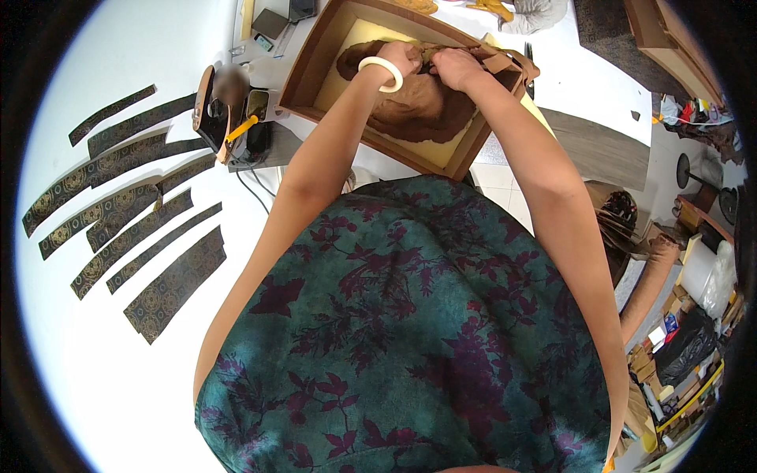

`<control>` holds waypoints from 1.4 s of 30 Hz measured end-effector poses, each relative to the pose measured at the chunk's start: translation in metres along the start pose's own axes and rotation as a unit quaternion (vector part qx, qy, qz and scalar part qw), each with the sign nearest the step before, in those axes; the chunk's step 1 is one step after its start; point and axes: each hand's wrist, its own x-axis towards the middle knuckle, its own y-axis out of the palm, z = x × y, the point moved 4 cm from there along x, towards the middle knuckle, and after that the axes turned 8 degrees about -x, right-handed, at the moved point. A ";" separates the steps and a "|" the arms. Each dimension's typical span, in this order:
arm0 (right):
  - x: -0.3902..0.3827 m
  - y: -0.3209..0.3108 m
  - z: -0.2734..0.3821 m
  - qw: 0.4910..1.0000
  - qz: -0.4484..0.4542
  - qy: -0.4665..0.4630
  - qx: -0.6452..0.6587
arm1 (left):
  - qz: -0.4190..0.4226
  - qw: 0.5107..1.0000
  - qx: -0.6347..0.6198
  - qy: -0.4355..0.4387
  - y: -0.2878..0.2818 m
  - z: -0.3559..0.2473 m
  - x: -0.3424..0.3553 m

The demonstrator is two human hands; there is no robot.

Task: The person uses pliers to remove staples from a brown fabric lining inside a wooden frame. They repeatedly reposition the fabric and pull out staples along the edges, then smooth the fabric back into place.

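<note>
Both my arms reach into an open brown box (453,165), which has a pale yellow lining. A large brown piece with darker, uneven edges (414,106) lies in it; its material is hard to tell. My left hand (402,59), with a cream bangle at the wrist, is closed at the piece's far edge. Just to its right, my right hand (456,68) is closed too, fingertips pinched close to the left. What they grip between them is hidden. Crumpled brown strips (509,65) lie by my right hand over the box's right rim.
Dark patterned strips (118,197) hang in rows on the white surface at left. Near the box stand a holder with a yellow-handled tool (243,128) and a phone-like device (262,42). Yellowish pieces (493,9) lie beyond. Cluttered shelves (686,339) fill the right.
</note>
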 end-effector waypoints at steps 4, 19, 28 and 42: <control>0.001 -0.002 0.002 0.999 0.038 -0.008 -0.030 | -0.029 0.999 0.019 0.019 0.004 0.011 0.007; -0.006 -0.001 0.000 1.000 0.020 -0.023 -0.002 | 0.030 0.993 0.110 -0.004 -0.010 0.004 -0.007; -0.002 -0.003 0.008 0.999 0.037 -0.027 -0.017 | -0.021 0.989 0.146 -0.012 -0.002 -0.004 -0.017; 0.007 0.004 0.005 0.997 0.050 -0.053 -0.015 | 0.043 0.989 0.138 0.000 0.006 0.002 -0.011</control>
